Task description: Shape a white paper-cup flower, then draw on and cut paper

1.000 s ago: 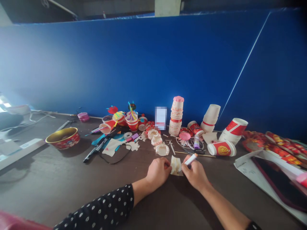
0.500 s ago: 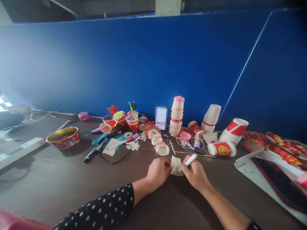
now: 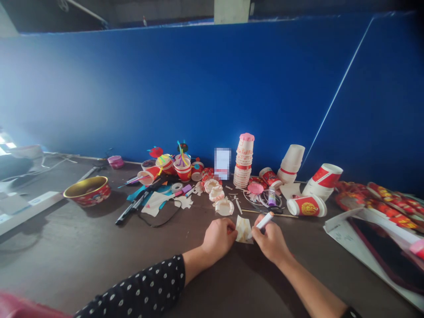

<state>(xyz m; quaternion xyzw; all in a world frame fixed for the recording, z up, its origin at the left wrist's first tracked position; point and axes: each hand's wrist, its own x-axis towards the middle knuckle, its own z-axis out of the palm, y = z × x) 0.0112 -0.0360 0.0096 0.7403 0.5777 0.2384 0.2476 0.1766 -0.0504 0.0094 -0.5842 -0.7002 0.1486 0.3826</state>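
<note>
A small piece of pale paper (image 3: pixel 244 226) with yellowish marks lies on the dark table between my hands. My left hand (image 3: pixel 220 236) is closed, its curled fingertips pressed at the paper's left edge. In my right hand (image 3: pixel 272 240) is a white marker (image 3: pixel 265 220), gripped between thumb and fingers, its orange end tilted up to the right. The lower end of the marker points at the paper's lower right part; the tip itself is too small to make out. Just beyond the paper sit cut paper-cup pieces (image 3: pixel 224 206) with scalloped edges.
A thin stick (image 3: pixel 271 213) lies behind my right hand. A tall stack of cups (image 3: pixel 243 165) stands at the back, with a glue stick (image 3: pixel 272 197) and a tipped cup (image 3: pixel 306 206) to its right. Left are a gold-lined bowl (image 3: pixel 88 192) and several pens; right, a phone (image 3: pixel 387 251) on a white tray.
My right hand has shifted very slightly to the right with the marker, showing a little more of the paper's right side. My left hand stays in place.
</note>
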